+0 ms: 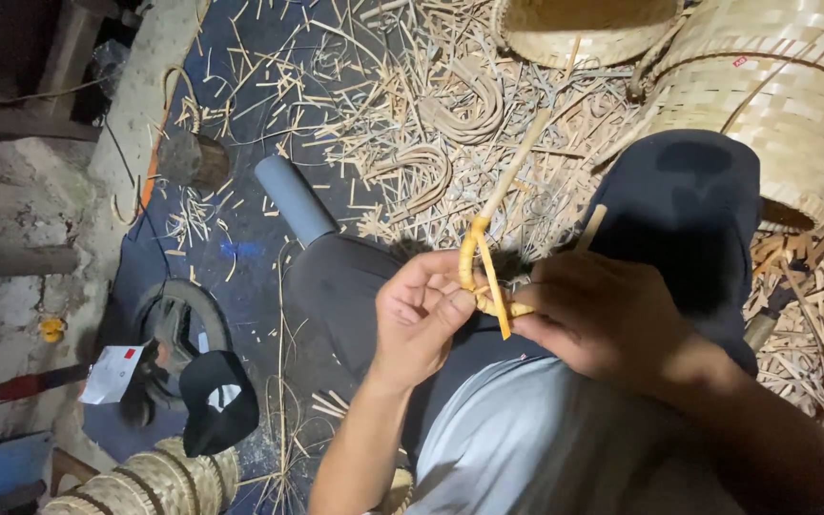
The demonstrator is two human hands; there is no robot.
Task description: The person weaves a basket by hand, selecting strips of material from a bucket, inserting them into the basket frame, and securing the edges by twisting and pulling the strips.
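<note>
1. Dark blue matting (pixel 240 143) covers the floor in the head view, strewn with pale cane offcuts (pixel 412 105) and curled shavings, thickest toward the top middle.
2. Two woven baskets lie at the top right: a large one (pixel 774 105) on its side, and the rim of a smaller one (pixel 584 29) at the upper edge.
3. More woven work (pixel 145 482) shows at the bottom left, with a black cap (pixel 216 401) resting just above it and a white paper tag (pixel 112 372) beside a dark ring-shaped object (pixel 178 319).
4. A grey tube (pixel 296 198) lies on the matting near the person's dark-trousered knee (pixel 689 210), which fills the right of centre.
5. The left hand (pixel 422 315) has its grip closed on a yellow cane strip (pixel 481 272), thumb and fingers pinched around the bent lower part.
6. The right hand (pixel 603 319) meets it from the other side, its grip clamped on the same strip where the loose ends cross; the fingertips are partly hidden.
7. The cane strip sits between both hands, above the person's lap, in the middle of the view. One long pale end rises up and to the right over the offcuts, and a short orange-yellow end points down between the hands.
8. Both forearms enter from the bottom edge, over a light grey shirt (pixel 526 448).
</note>
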